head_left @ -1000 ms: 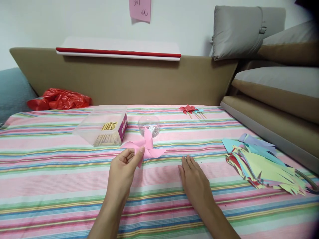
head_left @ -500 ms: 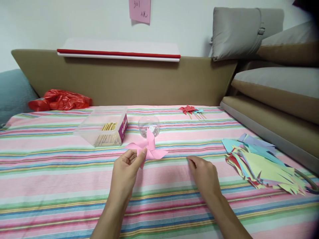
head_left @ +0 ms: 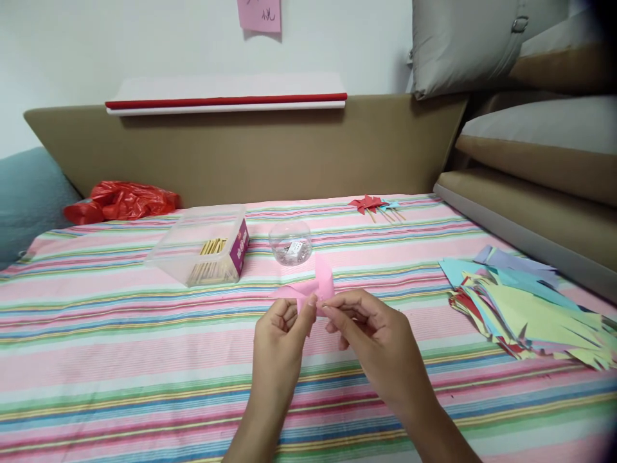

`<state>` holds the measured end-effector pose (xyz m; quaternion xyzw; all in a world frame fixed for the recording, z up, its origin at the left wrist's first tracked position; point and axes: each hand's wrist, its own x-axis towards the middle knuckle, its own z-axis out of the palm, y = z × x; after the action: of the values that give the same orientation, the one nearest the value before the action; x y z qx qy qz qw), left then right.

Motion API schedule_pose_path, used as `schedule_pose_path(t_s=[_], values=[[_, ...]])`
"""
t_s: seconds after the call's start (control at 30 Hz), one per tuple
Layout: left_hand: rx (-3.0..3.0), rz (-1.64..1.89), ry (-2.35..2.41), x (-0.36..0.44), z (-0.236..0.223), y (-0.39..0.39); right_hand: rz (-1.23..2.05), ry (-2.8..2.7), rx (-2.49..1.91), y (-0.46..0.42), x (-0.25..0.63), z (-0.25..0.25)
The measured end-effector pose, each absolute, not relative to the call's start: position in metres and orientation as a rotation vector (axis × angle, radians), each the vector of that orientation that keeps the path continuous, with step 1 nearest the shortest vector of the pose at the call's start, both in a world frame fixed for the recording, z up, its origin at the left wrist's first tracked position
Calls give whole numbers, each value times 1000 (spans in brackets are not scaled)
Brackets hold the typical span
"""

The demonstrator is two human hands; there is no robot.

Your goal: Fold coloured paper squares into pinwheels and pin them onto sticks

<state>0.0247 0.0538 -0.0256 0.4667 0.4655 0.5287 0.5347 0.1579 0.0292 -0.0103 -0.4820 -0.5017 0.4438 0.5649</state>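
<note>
Just below mid-frame, the left hand (head_left: 280,334) pinches the pink paper pinwheel (head_left: 324,278), one blade pointing up — the right hand (head_left: 388,337) nears its centre from the right, its grip impossible to tell.

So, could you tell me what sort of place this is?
Probably a room in a home: cushions are stacked beside a striped cloth, with cut paper lying on it.

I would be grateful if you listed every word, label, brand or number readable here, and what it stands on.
No text reads with certainty.
Pink note on the wall: handwriting, cut off above, unclear.
Purple label on the clear box: white print, too blurred.
White label in the round tub: too small.
</note>
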Motion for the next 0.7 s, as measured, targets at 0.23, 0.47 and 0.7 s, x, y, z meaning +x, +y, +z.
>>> schedule_pose_path(t_s=[0.23,0.47,0.7], values=[[1035,1226,1030,28,-25,50,710,-1458,-1183,30,166,-15],[951,1211,954,28,-27,48,698,-1513,-1195,30,173,-15],[1031,1205,953,28,-27,49,684,-1492,-1239,31,175,-13]])
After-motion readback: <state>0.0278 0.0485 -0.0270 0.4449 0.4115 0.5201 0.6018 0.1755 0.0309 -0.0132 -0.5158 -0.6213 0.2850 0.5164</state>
